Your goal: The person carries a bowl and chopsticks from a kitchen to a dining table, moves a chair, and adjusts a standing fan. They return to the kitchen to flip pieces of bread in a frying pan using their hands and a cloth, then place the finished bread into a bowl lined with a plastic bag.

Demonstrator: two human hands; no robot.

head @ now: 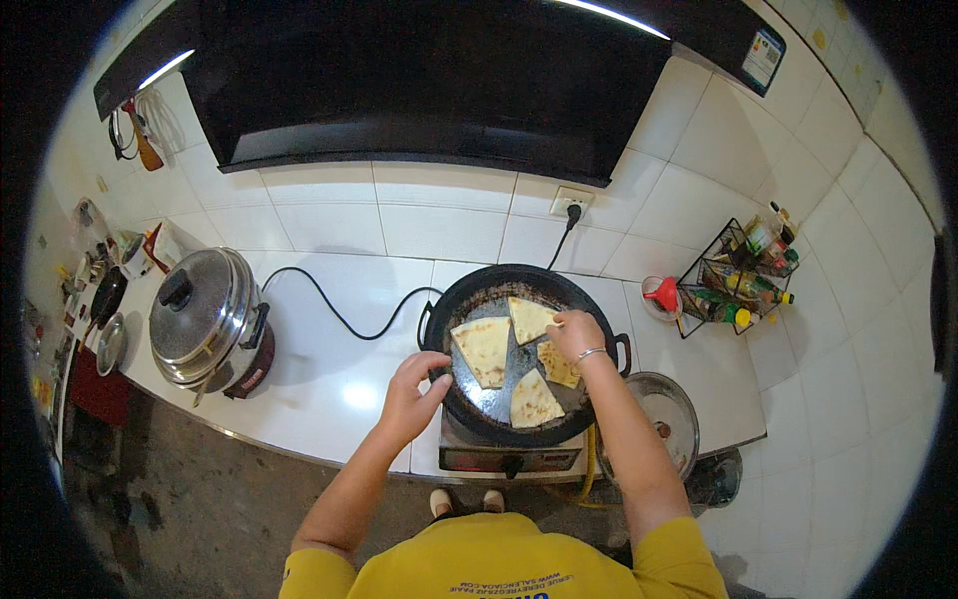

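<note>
A round black pan [441,296] with side handles sits on a cooktop [479,459]. Four-sided and wedge-like flatbread pieces lie spaced out in it: a large left piece [481,352], an upper wedge [530,318], a lower browned wedge [534,400] and a smaller browned piece [555,365]. With its fingertips, my right hand [578,335] pinches the right corner of the upper wedge; my wrist wears a bracelet and partly covers the smaller piece. My left hand [415,389] is at the pan's left rim, thumb and fingers apart, holding nothing.
Left on the counter stands a lidded steel pot [198,314]. A black cord [352,329] runs towards the pan; another reaches a wall socket [572,201]. A glass lid [677,408] lies under my right forearm. A bottle rack [730,281] and red funnel [663,293] stand right. A range hood [426,82] overhangs.
</note>
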